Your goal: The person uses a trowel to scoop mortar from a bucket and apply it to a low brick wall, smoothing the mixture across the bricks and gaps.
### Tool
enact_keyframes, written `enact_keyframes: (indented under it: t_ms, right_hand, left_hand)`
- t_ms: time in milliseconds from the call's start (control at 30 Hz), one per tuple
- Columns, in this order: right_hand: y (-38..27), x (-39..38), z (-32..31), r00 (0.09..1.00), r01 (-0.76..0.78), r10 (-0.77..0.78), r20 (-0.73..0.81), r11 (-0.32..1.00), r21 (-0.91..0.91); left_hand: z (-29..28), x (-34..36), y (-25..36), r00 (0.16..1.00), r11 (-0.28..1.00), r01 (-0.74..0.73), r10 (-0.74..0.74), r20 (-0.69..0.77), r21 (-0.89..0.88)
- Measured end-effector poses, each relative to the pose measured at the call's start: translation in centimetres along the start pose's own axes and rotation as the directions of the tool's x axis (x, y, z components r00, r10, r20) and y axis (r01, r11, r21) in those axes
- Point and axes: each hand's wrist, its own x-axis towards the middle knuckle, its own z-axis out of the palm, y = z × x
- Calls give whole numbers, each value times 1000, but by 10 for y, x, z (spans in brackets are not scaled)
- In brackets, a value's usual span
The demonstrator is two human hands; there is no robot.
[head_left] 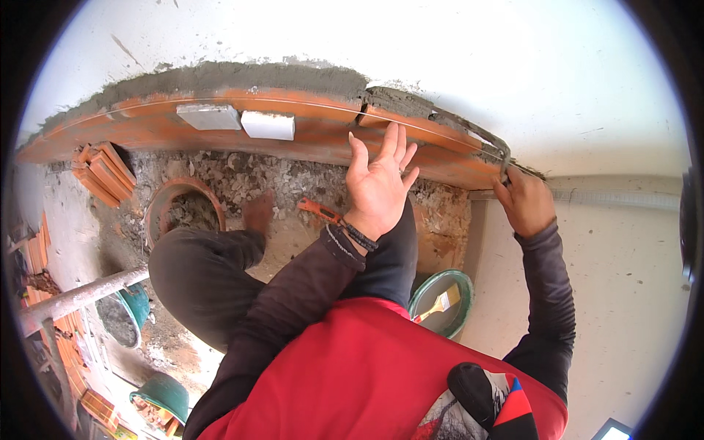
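Observation:
My left hand is open with its fingers spread, palm showing and nothing in it. Its fingertips are close to the orange brick course along the white wall. On the right, my right hand is closed around the handle end of a trowel. The trowel's bent metal neck shows above my fingers, and its blade lies along the grey mortar behind the bricks. A thin taut string runs along the course. Two white blocks sit on the bricks left of my left hand.
Stacked orange tiles and a round mortar-filled container stand on the rubble-strewn floor at left. An orange-handled tool lies by my left wrist. A green bucket with a brush is beside me; a pole crosses lower left.

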Motion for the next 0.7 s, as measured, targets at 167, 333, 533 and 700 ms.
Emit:
enact_keyframes:
  t_ms: [167,333,533,700]
  right_hand:
    - [-24,-18,-34,978,-78,-35,207,854,514]
    - [-36,-17,-16,772,-574,-133,622,276,771]
    - [-45,5,-9,649,-742,-364,668,-108,662]
    - [-29,-5,-6,644,-764,-341,684,-258,591]
  left_hand:
    - [-3,-4,-1,998,1000,-20,19,-67,-10]
    - [0,-1,-1,995,991,-36,23,-98,-130]
    - [1,0,-4,981,981,-79,45,-190,-180]
    - [-5,1,-4,991,992,-45,30,-128,-118]
